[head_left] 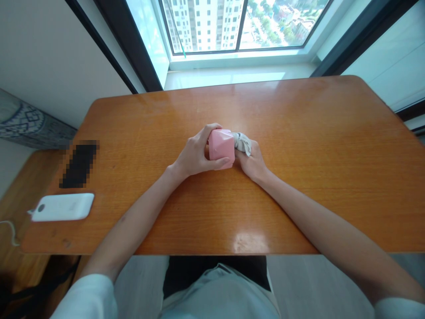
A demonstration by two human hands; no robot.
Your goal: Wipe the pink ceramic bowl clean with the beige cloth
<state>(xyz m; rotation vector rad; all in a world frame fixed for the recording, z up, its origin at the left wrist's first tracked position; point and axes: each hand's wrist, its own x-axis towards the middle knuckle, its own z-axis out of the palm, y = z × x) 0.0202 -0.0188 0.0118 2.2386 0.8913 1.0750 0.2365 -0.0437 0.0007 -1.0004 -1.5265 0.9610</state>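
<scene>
A pink faceted box-like object [221,149] sits at the middle of the wooden table [299,133]. My left hand [195,153] wraps round its left side, thumb along the front and fingers over the top. My right hand [253,161] is closed on a crumpled white-grey cloth [242,142] and presses it against the object's right side.
A white power bank [63,207] with a cable lies near the table's front left corner. Behind it is a dark blurred-out flat item [79,164]. A window and its sill [232,73] run beyond the far edge. A patterned roll [29,126] lies at the left.
</scene>
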